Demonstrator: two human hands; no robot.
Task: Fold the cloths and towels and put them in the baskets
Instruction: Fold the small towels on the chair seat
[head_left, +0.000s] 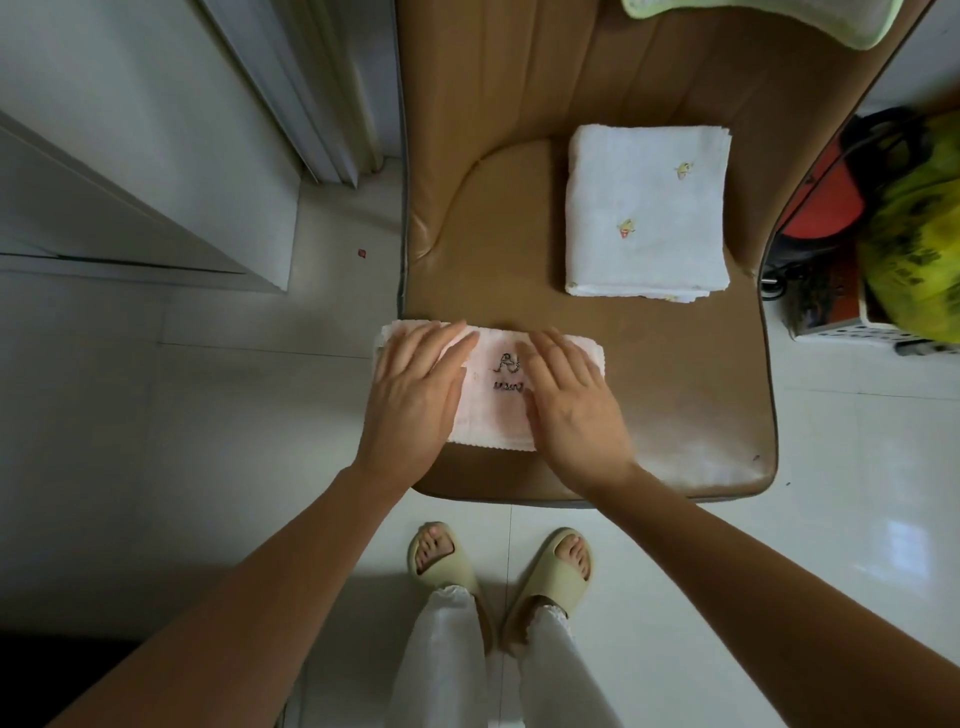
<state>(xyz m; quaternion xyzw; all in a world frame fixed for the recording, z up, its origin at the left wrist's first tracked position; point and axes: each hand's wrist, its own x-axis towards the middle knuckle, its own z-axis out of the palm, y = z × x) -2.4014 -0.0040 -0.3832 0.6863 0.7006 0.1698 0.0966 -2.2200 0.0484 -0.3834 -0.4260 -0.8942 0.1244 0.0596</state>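
A folded pale pink towel with a dark embroidered mark lies at the front left of a brown padded seat, its left end overhanging the seat's edge. My left hand lies flat on the towel's left part, fingers straight. My right hand lies flat on its right part. Farther back on the seat sits a folded white towel with small yellow prints. A green-edged cloth shows at the top edge.
To the right of the seat stands a white perforated basket holding a yellow-green bundle and red and dark items. White cabinet panels fill the left. My feet in slippers stand on the pale tiled floor.
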